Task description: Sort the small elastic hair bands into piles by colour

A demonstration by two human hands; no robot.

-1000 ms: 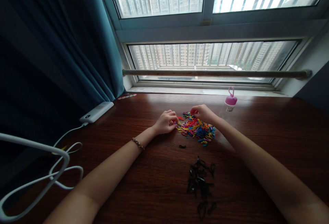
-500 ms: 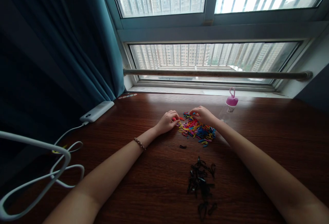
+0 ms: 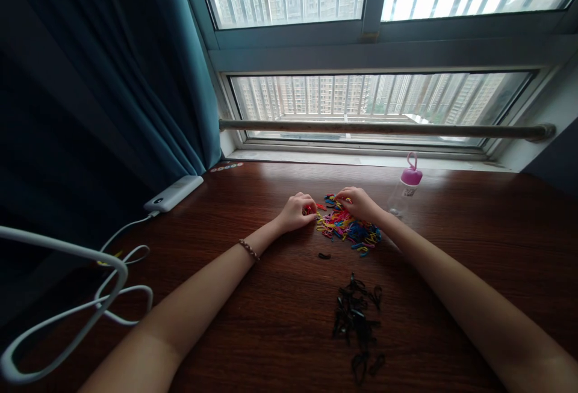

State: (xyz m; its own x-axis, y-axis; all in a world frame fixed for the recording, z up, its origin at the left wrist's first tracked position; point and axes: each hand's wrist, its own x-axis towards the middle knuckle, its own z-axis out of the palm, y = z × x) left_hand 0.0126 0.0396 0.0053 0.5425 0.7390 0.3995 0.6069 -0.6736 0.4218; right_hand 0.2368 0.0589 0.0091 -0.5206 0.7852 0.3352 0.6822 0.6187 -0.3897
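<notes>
A loose heap of small colourful elastic hair bands (image 3: 345, 224) lies on the brown wooden tabletop. At the heap's left edge rests my left hand (image 3: 297, 212), its fingers curled closed around red hair bands (image 3: 309, 209). My right hand (image 3: 356, 201) reaches over the upper right of the heap, thumb and fingers pinched together at the blue and yellow bands; exactly what is between the fingertips is hard to see. Nearer to me lies a separate group of black hair bands (image 3: 356, 318). One single black band (image 3: 324, 256) sits between the two groups.
A clear bottle with a pink lid (image 3: 411, 176) stands behind my right forearm. At left are a white power bank (image 3: 175, 193) with a cable and a thick white bent tube (image 3: 58, 248). A blue curtain (image 3: 180, 80) and a barred window border the tabletop (image 3: 253, 333).
The view has shifted slightly. My left fingers have curled in a little more around the red bands. My right hand stays over the heap with little visible change.
</notes>
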